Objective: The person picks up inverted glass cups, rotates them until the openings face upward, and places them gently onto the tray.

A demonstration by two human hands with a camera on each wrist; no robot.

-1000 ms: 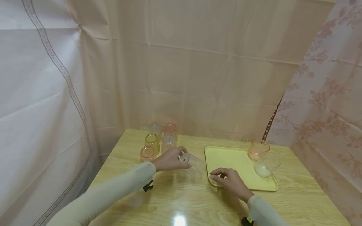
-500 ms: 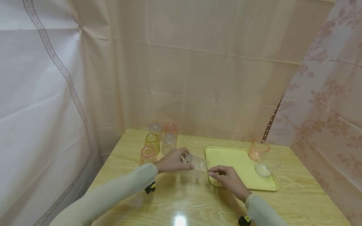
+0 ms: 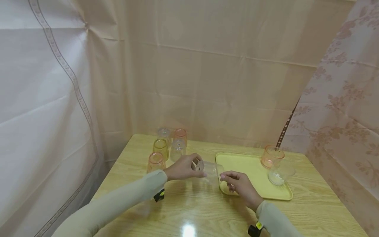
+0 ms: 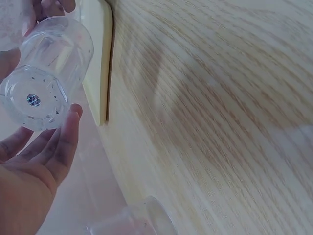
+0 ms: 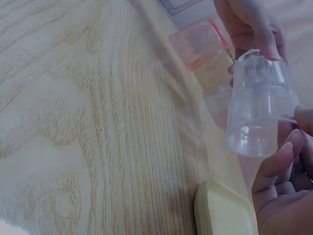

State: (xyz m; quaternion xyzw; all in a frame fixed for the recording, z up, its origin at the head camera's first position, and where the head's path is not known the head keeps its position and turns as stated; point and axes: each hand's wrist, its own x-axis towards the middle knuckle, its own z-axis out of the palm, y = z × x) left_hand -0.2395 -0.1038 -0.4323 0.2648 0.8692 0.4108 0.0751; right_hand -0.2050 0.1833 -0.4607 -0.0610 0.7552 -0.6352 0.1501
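I see a clear cup (image 3: 211,171) held sideways above the worktop (image 3: 165,210), the fingers of the left hand (image 3: 185,167) grasping its base, those of the right hand (image 3: 241,187) pinching its rim. Five upturned cups (image 3: 164,152) stand toward its ten o'clock, a yellow tray (image 3: 245,164) at three.

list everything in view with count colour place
held cup: 1, clear, between hands
clear cups: 2, clear, table's left
pink cups: 2, pink, table's left
yellow cup: 1, yellow, table's left
tray: 1, yellow, table's right
tray cups: 2, one pink, one clear, right end
table: 1, light wood, underneath
hung sheets: count unclear, pale, behind and beside
wrist devices: 2, black-yellow, wrists
sleeves: 2, pale, forearms
left hand: 1, bare, held cup's base
right hand: 1, bare, cup's rim
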